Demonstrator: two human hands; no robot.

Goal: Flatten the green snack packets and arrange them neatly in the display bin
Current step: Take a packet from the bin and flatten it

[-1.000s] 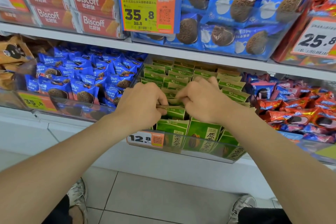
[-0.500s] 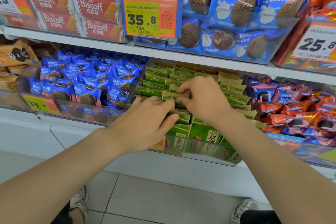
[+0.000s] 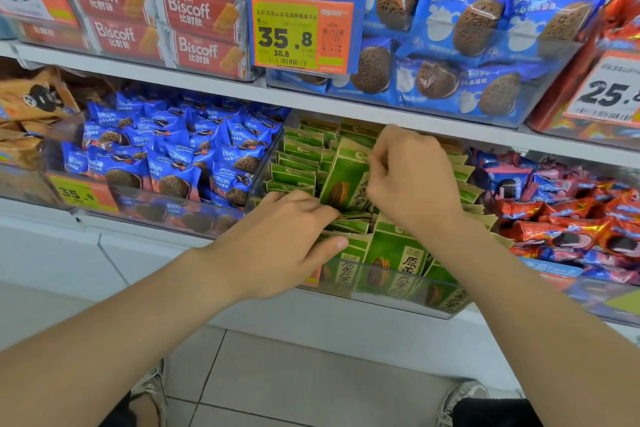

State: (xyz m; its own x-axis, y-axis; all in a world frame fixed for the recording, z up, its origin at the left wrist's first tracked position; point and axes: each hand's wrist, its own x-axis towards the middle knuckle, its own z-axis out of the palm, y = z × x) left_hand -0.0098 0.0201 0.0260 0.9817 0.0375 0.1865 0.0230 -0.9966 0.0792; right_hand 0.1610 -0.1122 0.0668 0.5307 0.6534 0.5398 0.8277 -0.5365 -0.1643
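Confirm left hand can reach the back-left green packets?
Probably yes: the left hand rests on the front rows, the back-left green packets lie uncovered beyond it; the right hand pinches a raised packet alongside.

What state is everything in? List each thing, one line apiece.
green packets: standing in rows, front ones askew.
raised green packet: tilted, poking above the rows.
right hand: fingers pinch the raised green packet.
left hand: presses down on the front green packets.
display bin: clear-walled, nearly full.
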